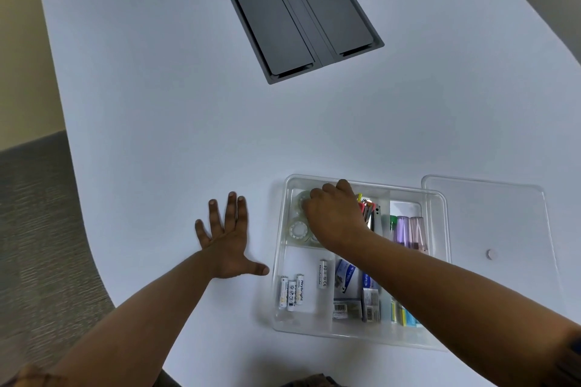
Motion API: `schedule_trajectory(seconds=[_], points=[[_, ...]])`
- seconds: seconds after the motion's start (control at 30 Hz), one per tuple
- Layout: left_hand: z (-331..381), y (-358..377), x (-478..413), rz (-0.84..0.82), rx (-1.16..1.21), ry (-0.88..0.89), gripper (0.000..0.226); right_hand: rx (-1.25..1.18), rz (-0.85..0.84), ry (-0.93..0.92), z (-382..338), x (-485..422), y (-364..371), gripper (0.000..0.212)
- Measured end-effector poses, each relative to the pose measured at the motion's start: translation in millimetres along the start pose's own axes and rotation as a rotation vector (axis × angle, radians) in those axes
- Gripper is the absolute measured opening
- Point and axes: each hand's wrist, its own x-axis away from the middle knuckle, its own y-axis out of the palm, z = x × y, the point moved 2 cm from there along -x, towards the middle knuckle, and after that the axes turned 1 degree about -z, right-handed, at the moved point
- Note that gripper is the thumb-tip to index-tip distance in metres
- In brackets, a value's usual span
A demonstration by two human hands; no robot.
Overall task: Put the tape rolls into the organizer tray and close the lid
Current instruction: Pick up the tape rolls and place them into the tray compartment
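Tape rolls [300,223] under right grip [334,217].

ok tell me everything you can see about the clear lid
The clear lid is a flat, see-through rectangle with rounded corners and a shallow raised rim, plastic by its look. A small round whitish knob sits on it toward its near side. It is off the organizer tray, lying flat on the white table just right of the tray, and its left edge seems to meet or slightly overlap the tray's right wall. Neither hand touches it.
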Motion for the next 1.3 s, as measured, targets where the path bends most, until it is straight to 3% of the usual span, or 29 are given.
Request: schedule_trajectory(seconds=[0.17, 0.33, 0.43, 0.53, 0.67, 0.77, 0.97, 1.2, 1.3], points=[[-1, 1, -1, 0.008, 0.002, 0.005, 0.149, 0.081, -0.028, -0.039, -5, -4, -4, 0.029], [-2, 1, -2, 0.018, 0.002, 0.002, 0.149, 0.042, 0.016, -0.062, -3, -7, -1, 0.016], [-2, 2, -2, 0.019, 0.006, 0.004, 0.149, -0.049, 0.025, -0.048, -1, -6, -3, 0.031], [-1, 1, -2, 0.016, 0.01, 0.003, 0.149, -0.206, 0.084, 0.068, 8, 2, -3, 0.037], [-1, 1, -1, 0.012, 0.006, -0.003, 0.149, -0.353, 0.114, 0.289, 21, 12, -1, 0.024], [-2, 2, -2, 0.014, 0.011, 0.002, 0.15, -0.337, 0.082, 0.288, 13, 14, 1, 0.014], [-3, 3, -3, 0.032, 0.01, 0.006, 0.15, -0.19, 0.039, 0.199, -13, 7, 9, 0.027], [-3, 3, -3, 0.029, 0.015, 0.005, 0.15, -0.187, 0.014, 0.286, 6, 10, -5, 0.016], [-3, 3, -3, 0.028, 0.017, 0.001, 0.15, -0.073, -0.098, 0.255, 11, 13, -7, 0.008]])
